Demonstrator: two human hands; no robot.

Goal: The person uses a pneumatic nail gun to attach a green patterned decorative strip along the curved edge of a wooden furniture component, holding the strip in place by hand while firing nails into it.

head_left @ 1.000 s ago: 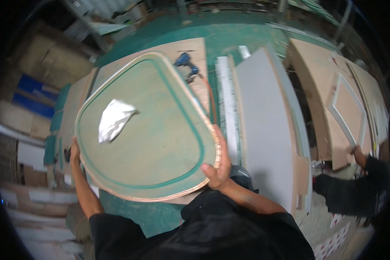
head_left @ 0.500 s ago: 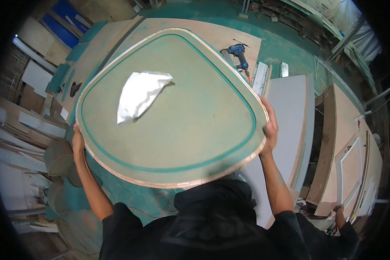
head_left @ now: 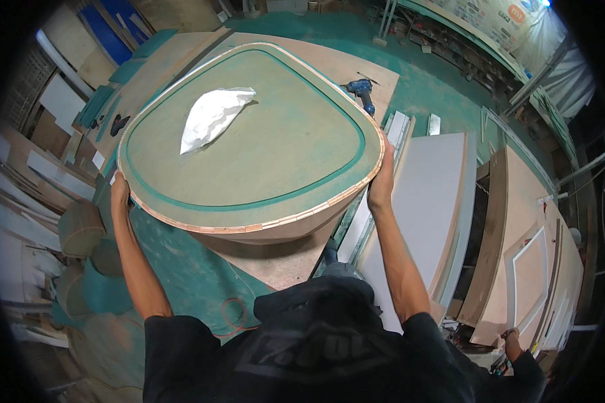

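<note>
A big rounded-triangular tabletop (head_left: 282, 158), dull green with a darker green line inside its rim, is held between my two hands. Short pale wood pieces make up its rim, and a curved wooden side shows beneath the near edge. My left hand (head_left: 119, 191) grips the left edge; my right hand (head_left: 382, 181) grips the right edge, and part of the fingers of each hand is hidden. On the tabletop's left half lies a crumpled white bag (head_left: 212, 117). Beyond its right edge a blue nail gun (head_left: 361, 91) is partly covered.
The tabletop is over a plywood sheet (head_left: 376, 67). Long pale panels (head_left: 417, 201) lie to the right. Green-and-brown drum shapes (head_left: 81, 228) stand at left, with an orange hose (head_left: 234, 312) on the green floor. A co-worker's hand (head_left: 511, 334) touches a white frame (head_left: 528, 275) at lower right.
The tabletop has moved away from me and leftward at its right edge, with the white bag on it. Its curved side and plywood below have come into view; more of the nail gun is covered.
</note>
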